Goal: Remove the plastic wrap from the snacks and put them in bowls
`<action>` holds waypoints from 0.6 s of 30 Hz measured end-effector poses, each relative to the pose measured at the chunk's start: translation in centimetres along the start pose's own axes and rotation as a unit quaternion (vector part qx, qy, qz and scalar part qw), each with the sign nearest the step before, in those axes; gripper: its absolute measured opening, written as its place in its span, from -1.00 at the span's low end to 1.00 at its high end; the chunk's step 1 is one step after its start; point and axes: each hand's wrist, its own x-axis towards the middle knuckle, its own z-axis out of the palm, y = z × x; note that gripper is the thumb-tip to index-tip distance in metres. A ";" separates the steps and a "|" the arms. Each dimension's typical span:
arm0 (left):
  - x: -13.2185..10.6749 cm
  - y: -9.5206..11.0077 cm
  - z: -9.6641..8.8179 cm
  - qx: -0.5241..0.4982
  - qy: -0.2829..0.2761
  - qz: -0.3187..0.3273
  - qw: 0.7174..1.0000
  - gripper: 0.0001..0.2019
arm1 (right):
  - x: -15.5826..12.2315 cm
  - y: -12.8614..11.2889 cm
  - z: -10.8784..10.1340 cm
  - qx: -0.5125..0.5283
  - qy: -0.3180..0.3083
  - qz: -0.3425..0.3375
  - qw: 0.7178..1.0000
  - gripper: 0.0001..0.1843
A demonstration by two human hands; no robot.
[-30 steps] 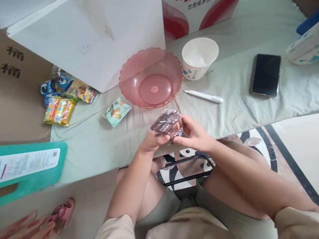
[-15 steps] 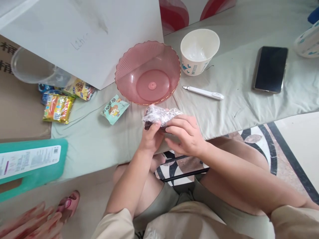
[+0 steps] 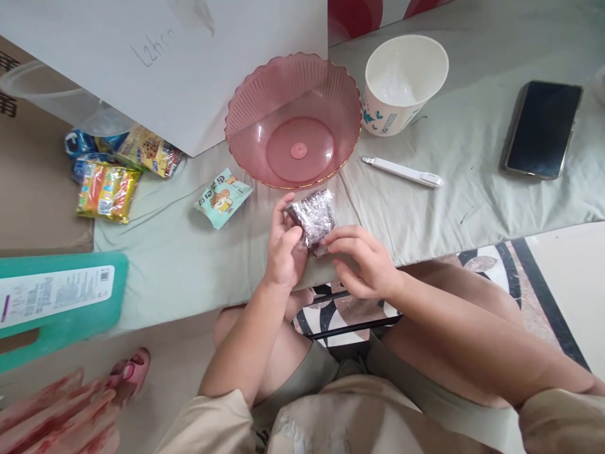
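Observation:
A brown snack packet [image 3: 312, 215] in shiny wrapping is held between both hands at the near edge of the cloth-covered table [image 3: 198, 265]. My left hand [image 3: 283, 249] grips its left side with thumb and fingers. My right hand [image 3: 362, 261] pinches its lower right corner. Just beyond the packet sits a pink plastic bowl [image 3: 293, 120] with nothing in it. A small teal snack packet [image 3: 222, 198] lies to the left of my hands.
A white paper cup [image 3: 401, 82], a white pen-like tool [image 3: 401, 171] and a dark phone [image 3: 541, 129] lie to the right. Several snack packets [image 3: 111, 183] pile at the left under a white box [image 3: 155, 57]. A green board [image 3: 57, 302] lies at near left.
The packet has been turned in my hands, from its printed side to its crinkled back, and both hands have shifted their grip. The view drifted, so the bowl and cup appear closer.

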 end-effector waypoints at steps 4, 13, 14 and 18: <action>-0.3 -1.0 -1.1 0.196 -0.087 0.091 0.972 -0.08 | 0.0 0.2 -0.3 0.131 0.010 0.078 0.988 -0.71; 1.5 -0.8 -2.2 0.372 -0.063 0.192 0.906 -0.31 | 1.3 3.5 -1.0 0.184 0.134 0.253 0.940 -0.78; 1.6 -0.8 -2.1 0.371 -0.072 0.192 0.906 -0.33 | 1.6 3.8 -1.2 0.166 0.139 0.259 0.941 -0.78; 1.4 -0.5 -1.8 0.361 -0.099 0.175 0.911 -0.35 | 2.6 4.7 -2.7 -0.024 0.153 0.276 0.949 -0.88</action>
